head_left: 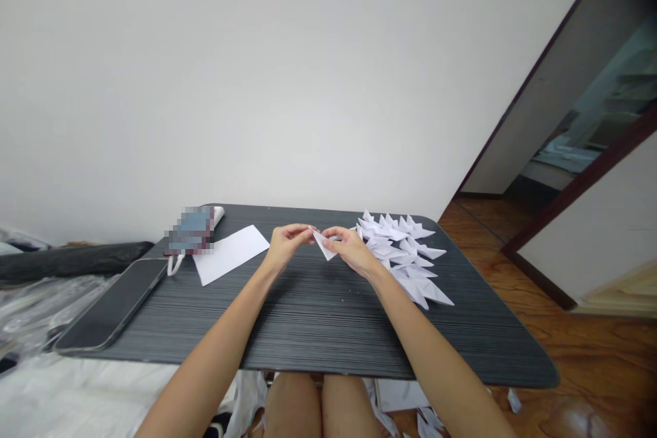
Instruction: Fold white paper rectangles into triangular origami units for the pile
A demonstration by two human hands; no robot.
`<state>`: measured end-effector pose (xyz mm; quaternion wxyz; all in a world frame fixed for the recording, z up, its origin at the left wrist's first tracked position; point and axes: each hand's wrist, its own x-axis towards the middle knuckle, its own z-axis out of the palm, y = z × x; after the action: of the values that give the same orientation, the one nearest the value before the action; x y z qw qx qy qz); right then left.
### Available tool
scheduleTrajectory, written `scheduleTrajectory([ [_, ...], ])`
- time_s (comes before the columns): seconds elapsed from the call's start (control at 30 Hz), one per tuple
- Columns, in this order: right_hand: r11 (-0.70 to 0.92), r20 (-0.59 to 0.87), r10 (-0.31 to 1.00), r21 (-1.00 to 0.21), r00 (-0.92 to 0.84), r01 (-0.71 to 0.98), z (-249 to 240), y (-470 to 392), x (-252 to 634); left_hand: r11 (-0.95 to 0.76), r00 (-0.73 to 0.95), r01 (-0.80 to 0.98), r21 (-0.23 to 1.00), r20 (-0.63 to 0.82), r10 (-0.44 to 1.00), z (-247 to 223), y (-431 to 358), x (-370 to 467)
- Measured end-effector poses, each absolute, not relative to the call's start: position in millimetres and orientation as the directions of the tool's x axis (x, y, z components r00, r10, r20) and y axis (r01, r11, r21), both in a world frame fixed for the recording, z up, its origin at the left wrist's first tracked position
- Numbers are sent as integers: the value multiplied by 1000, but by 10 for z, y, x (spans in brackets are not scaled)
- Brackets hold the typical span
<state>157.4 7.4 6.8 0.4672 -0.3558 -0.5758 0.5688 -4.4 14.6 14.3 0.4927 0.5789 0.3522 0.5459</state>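
Observation:
Between my hands, above the middle of the dark table, is a small folded piece of white paper [324, 246] with a pointed lower corner. My left hand [290, 241] pinches its left tip between thumb and fingers. On the other side my right hand [350, 246] grips the paper, thumb in front and fingers behind. Several folded white paper boats [410, 256] lie in rows just right of my right hand. To the left of my left hand lies flat white paper [233, 254].
A dark wood-grained table [318, 328] stands against a white wall [308, 82]. At its left are a phone [116, 304], a blurred-out device [192, 231] and a white cable [176, 265]. Paper scraps [428, 421] lie on the floor below.

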Motion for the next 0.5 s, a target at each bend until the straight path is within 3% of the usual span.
scheduleTrajectory([
  [0.23,220,226,942,-974,-249,-50,44,86,1560,-282,132,-108,953,294,947,139,153,-49],
  [0.5,232,224,951,-973,-212,16,-1,107,1545,-229,125,-110,967,242,962,101,168,-42],
])
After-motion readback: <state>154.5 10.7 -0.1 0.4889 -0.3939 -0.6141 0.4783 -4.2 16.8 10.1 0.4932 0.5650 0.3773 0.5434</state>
